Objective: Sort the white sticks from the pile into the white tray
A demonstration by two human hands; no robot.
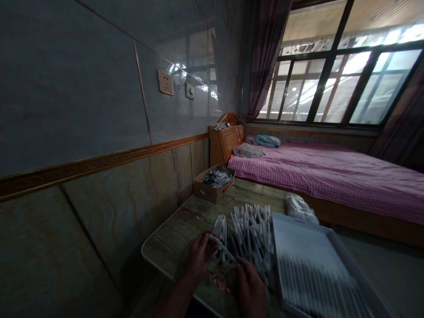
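Both my hands are low in the head view, over the near edge of a small table (172, 240). My left hand (198, 256) and my right hand (250, 285) are closed on the two ends of one white pen (222, 250), held slanted between them. Just beyond lies a heap of white pens (250, 234) on the table. A white tray (298, 247) with several pens laid in rows sits to the right of the heap.
A cardboard box (212, 183) with dark-tipped pens stands at the table's far end, a white bag (300, 207) near it. A tiled wall (82, 110) runs along the left. A bed with a pink checked cover (331, 174) lies under the window.
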